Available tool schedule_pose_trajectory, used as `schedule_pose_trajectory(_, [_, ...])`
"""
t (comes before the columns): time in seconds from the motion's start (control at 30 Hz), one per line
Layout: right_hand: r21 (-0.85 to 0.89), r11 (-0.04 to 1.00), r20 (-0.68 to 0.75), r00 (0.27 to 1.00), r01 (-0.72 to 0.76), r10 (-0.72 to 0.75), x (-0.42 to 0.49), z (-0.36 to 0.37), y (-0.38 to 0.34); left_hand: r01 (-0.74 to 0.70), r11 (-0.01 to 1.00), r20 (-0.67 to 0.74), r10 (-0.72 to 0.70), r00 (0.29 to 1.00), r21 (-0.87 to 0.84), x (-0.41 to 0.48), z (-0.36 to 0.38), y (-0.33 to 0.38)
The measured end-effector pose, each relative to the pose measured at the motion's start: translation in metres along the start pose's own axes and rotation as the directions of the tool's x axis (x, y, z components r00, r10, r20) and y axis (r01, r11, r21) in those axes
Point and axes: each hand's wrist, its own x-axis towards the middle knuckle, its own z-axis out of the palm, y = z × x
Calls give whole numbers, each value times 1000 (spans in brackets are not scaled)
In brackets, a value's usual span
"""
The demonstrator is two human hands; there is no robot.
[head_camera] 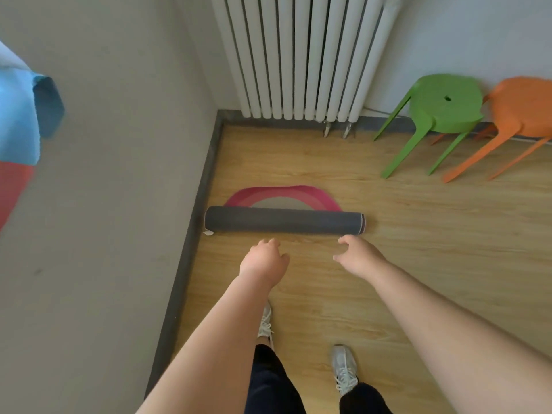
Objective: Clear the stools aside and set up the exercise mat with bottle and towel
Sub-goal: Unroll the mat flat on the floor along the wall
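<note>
A mostly rolled exercise mat (283, 220) lies on the wooden floor beside the left wall, its grey back outward. A short pink end with a rounded edge (313, 196) is unrolled flat beyond the roll. My left hand (264, 261) and my right hand (360, 256) hover just short of the roll, fingers apart, holding nothing. A green stool (445, 106) and an orange stool (522, 106) stand against the far wall at the right. No bottle or towel is in view.
A white radiator (301, 55) hangs on the far wall behind the mat. A grey skirting board (197, 204) runs along the left wall. Blue and red fabric (21, 115) shows at the left edge. My two feet in light sneakers (343, 372) stand on the floor below.
</note>
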Motion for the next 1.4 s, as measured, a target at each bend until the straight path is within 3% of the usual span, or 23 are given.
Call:
schedule_pose_trajectory(0.3, [45,998,-82,995,-50,54,133,59,-38,-34,993,135,19,991,109,163,1,-56])
schedule_pose_trajectory(0.53, [-12,997,-63,995,-73,73,301,129,-18,-76,983,147,52,988,165,325,83,-92])
schedule_pose_trajectory(0.93, [-266,956,-56,988,124,-144,540,238,-1,-126,968,123,101,987,217,528,234,-136])
schedule_pose_trajectory(1.03, [-345,928,-60,983,142,-173,574,254,8,-166,932,107,139,985,323,556,255,-149])
schedule_pose_trajectory(1.2, [-434,890,52,991,136,-126,575,273,20,-160,932,118,127,985,327,556,272,-165])
schedule_pose_trajectory(1.4, [-463,879,-129,971,119,-200,528,295,26,-168,933,49,160,986,319,541,279,-167])
